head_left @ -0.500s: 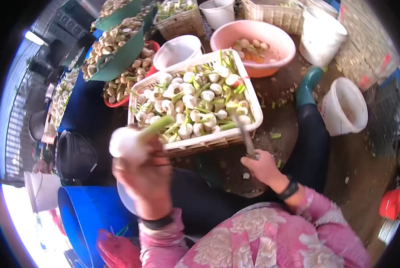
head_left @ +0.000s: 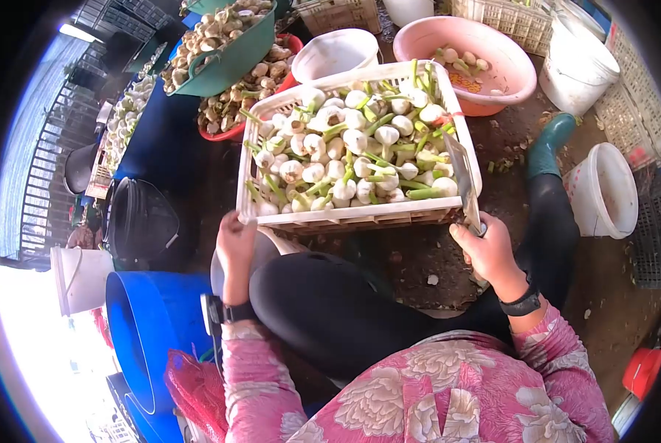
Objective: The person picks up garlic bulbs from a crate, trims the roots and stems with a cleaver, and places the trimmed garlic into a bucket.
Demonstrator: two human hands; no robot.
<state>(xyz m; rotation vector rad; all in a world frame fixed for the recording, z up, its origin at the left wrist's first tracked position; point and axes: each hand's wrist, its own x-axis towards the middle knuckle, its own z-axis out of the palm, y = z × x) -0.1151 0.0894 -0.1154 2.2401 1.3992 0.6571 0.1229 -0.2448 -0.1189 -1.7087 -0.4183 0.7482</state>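
My left hand (head_left: 236, 245) is at the near left corner of a white plastic crate (head_left: 352, 217), its fingers closed on the corner of the rim. The fingertips are partly hidden there. My right hand (head_left: 487, 251) is closed round the handle of a knife (head_left: 461, 173). The broad blade points up and away, along the crate's right side, close to the rim. Heaped in the crate are many white garlic bulbs (head_left: 355, 140) with short green stems.
A pink basin (head_left: 518, 77) with a few bulbs stands behind the crate, beside white buckets (head_left: 577, 70). Green tubs (head_left: 238, 63) of garlic are at the far left. A blue barrel (head_left: 142, 332) stands by my left arm; a green boot (head_left: 548, 148) rests at right.
The garlic bulb is gone from my left hand, which has lowered to the crate's corner. My right hand still holds the knife, now nearer the crate's right side. The view has shifted.
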